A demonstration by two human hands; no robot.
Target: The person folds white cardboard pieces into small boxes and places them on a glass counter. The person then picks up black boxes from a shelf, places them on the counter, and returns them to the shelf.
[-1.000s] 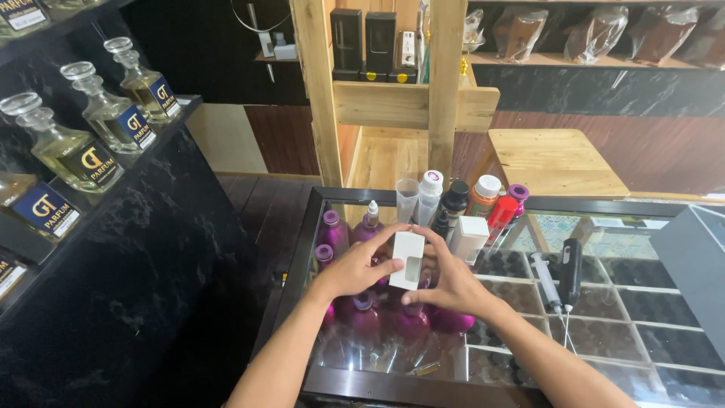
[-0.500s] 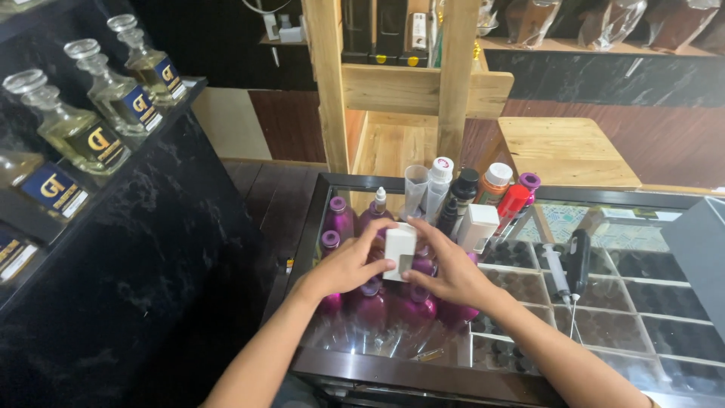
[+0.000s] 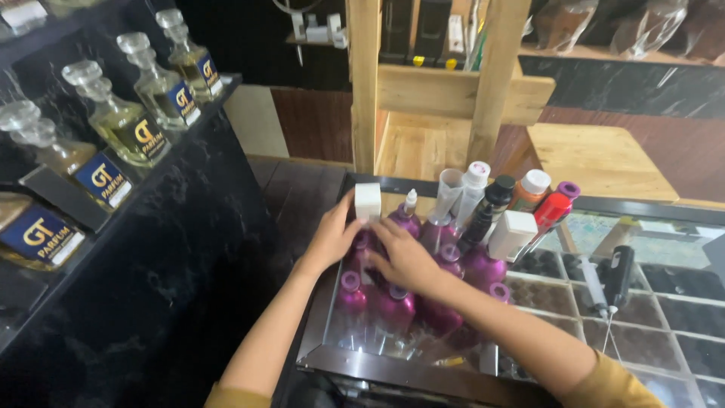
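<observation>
White box sits upright above the cluster of purple bottles on the glass worktop, just left of the clear funnel. The left hand pinches its lower edge, grip closed on it; the right hand touches just below. Best to hold it level and clear of the bottle caps.

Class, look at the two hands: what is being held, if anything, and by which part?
A small white box, pinched at its lower end between the left hand and right hand.
</observation>
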